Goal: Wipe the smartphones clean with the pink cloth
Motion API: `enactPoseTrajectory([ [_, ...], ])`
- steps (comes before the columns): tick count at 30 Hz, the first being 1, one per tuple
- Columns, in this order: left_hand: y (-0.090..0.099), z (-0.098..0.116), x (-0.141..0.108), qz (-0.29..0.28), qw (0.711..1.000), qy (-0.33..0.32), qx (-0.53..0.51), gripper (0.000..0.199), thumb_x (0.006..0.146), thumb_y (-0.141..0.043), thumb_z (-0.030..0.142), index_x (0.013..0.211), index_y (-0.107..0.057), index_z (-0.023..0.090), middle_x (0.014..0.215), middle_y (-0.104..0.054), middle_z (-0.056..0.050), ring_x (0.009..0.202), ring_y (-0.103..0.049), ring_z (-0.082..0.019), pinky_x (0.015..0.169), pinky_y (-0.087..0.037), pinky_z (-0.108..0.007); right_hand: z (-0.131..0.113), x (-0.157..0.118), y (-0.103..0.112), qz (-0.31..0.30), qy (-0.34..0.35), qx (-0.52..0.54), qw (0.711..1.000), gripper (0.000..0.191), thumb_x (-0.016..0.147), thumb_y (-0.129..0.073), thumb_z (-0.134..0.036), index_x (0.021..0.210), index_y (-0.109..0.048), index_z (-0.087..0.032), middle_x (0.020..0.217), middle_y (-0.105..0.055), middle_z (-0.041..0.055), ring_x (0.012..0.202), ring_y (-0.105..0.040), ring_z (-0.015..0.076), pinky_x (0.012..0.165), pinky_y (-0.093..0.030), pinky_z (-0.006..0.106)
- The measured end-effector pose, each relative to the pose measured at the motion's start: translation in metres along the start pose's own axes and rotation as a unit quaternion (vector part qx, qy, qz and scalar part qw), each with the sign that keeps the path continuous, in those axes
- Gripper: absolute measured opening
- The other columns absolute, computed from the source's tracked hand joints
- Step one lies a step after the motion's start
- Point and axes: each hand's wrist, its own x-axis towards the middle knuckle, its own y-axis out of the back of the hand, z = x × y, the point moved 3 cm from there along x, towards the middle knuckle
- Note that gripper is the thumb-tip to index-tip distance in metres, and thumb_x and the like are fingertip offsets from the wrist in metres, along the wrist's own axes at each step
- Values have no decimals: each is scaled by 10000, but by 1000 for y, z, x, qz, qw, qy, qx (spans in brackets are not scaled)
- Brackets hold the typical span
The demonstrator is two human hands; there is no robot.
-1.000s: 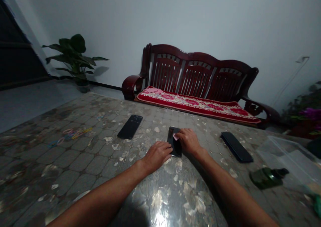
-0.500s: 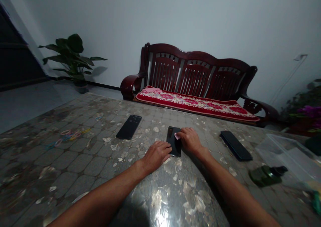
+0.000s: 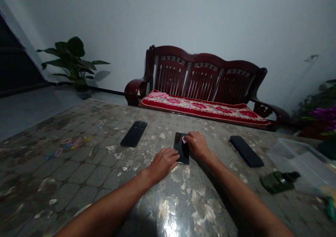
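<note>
A black smartphone (image 3: 181, 153) lies flat on the table between my two hands, its dark glass facing up. My left hand (image 3: 164, 160) holds its lower left edge, fingers together and tips on the glass. From the right side, my right hand (image 3: 197, 143) pinches a small pale pink piece (image 3: 184, 139), perhaps a cloth, and presses it on the upper part of the screen. Most of that piece is hidden by the fingers. A second black smartphone (image 3: 134, 134) lies to the left, apart from my hands. Right of my right hand lies a thicker dark phone (image 3: 246, 151), perhaps in a case.
On the right stand a clear plastic box (image 3: 301, 156) and a green bottle with a black cap (image 3: 279, 181). Several coloured bands or scissor-like loops (image 3: 70, 144) lie at the left on the patterned tablecloth (image 3: 91, 174). Beyond the table is a wooden bench (image 3: 202, 79).
My right hand and the pink piece have shifted very slightly up the screen. The left hand stays on the phone's edge. The whole view has moved a little.
</note>
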Motion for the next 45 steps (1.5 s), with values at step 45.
enactPoseTrajectory([
  [45,-2,-2,-1,2,1000,15,-17,229,852,-722,175,1081,-714,169,1156,-726,-101,1067,-678,-249,941,-542,-401,-11,-26,7,-14,40,63,997,274,874,-516,-123,979,-748,-223,924,-680,60,919,-580,200,803,-322,312],
])
